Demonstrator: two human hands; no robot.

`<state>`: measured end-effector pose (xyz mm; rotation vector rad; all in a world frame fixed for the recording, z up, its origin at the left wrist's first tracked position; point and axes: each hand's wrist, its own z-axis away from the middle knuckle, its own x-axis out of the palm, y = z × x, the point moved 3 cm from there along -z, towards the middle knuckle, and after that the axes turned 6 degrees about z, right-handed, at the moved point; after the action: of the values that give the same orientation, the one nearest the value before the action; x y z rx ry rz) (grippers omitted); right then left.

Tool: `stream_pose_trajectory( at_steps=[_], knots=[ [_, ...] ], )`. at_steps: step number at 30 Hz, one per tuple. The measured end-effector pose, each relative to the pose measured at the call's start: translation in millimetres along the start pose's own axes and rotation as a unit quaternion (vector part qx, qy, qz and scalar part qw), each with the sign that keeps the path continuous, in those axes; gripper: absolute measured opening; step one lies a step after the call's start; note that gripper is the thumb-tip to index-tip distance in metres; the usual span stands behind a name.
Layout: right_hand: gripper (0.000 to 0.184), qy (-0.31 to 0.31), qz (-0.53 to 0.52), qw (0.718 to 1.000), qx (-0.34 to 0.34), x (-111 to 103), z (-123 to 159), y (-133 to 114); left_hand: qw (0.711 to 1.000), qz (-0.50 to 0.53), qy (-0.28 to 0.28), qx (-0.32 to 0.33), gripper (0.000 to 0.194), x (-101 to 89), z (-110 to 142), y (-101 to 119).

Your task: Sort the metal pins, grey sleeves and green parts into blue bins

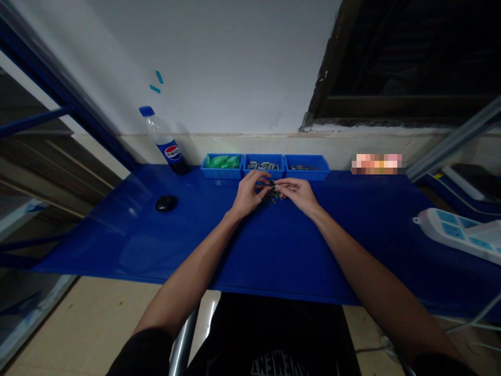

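Both hands meet over a small pile of dark and brassy screw-like pieces (274, 197) on the blue table, just in front of the bins. My left hand (249, 192) is curled, thumb and fingers drawn together at the pile's left side. From the right, my right hand (299, 193) reaches in with its thumb and fingers pinched, its tips almost touching the left fingertips. Whatever sits between the fingers is too small to name. Behind them stand three blue bins: one with green packets (223, 162), one with grey metal parts (263, 165), one with small screw-like pieces (304, 167).
A cola bottle (172, 151) stands at the back left, with a black mouse-like object (166, 203) nearer me. On the right lies a white power strip (462, 232). The blue table (274, 256) ends close to my body. Metal frame posts flank both sides.
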<state>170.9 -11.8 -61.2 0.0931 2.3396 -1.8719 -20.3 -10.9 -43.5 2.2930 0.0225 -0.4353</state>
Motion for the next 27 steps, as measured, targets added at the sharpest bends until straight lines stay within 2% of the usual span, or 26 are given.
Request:
stream_pose_trajectory(
  at_steps=[4,7,11,14,17,22,27],
  knots=[
    [0.033,-0.012,-0.012,1.000,0.006,2.7,0.7,3.9,1.000,0.021,-0.017,-0.004,0.023,2.7,0.6,0.5],
    [0.029,0.002,-0.012,1.000,0.006,0.7,-0.4,3.0,1.000,-0.022,-0.017,0.013,0.016,0.9,0.2,-0.2],
    [0.029,0.077,0.004,0.997,-0.016,-9.1,-4.2,1.4,0.983,-0.177,-0.053,0.001,0.021,-2.5,1.2,-8.1],
    [0.042,0.155,0.007,0.987,-0.033,-18.8,-7.0,4.8,0.960,-0.253,-0.112,-0.037,0.024,-3.0,4.0,-16.7],
    [0.055,0.185,0.024,0.982,-0.020,-23.8,-8.9,10.6,0.941,-0.296,-0.149,-0.065,0.026,-2.8,5.8,-20.3],
    [0.055,0.182,0.035,0.982,-0.020,-22.3,-8.0,10.7,0.929,-0.330,-0.155,-0.069,0.028,-2.6,5.1,-20.0],
    [0.048,0.179,0.038,0.983,-0.021,-20.7,-6.0,6.9,0.953,-0.274,-0.117,-0.057,0.030,-3.9,5.0,-26.0]
  ],
)
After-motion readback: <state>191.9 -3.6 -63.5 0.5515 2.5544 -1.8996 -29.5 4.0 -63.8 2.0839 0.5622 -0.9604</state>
